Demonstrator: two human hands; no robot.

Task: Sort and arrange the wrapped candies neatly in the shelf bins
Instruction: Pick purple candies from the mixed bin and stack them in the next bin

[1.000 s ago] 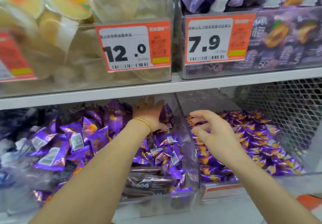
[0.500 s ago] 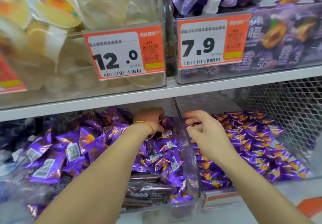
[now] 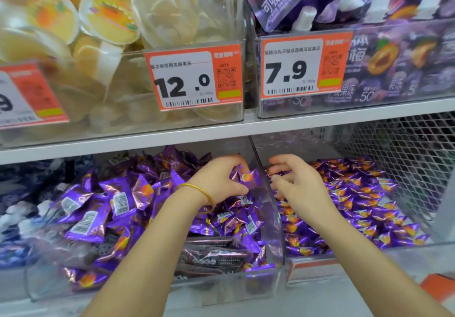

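Observation:
Two clear shelf bins sit side by side on the lower shelf. The left bin [image 3: 258, 277] is heaped with purple wrapped candies [image 3: 118, 201] and some dark brown packets [image 3: 214, 255]. The right bin [image 3: 278, 218] holds a flatter layer of small purple candies with orange marks [image 3: 357, 203]. My left hand [image 3: 219, 181], with a gold bangle, grips a purple candy [image 3: 248, 177] by the clear divider. My right hand [image 3: 298, 183] hovers over the right bin, fingers curled and touching candies; what it holds is hidden.
The upper shelf [image 3: 221, 132] carries bins of yellow jelly cups [image 3: 103, 21] and purple jelly pouches [image 3: 295, 3], fronted by orange price tags reading 12.0 [image 3: 194, 77] and 7.9 [image 3: 305, 68]. A wire mesh panel [image 3: 403, 164] closes the right side. Dark blue packets [image 3: 22, 193] lie far left.
My left hand closed on a candy at the back of the left bin and drew it toward the divider. My right hand curled its fingers more. The camera came closer.

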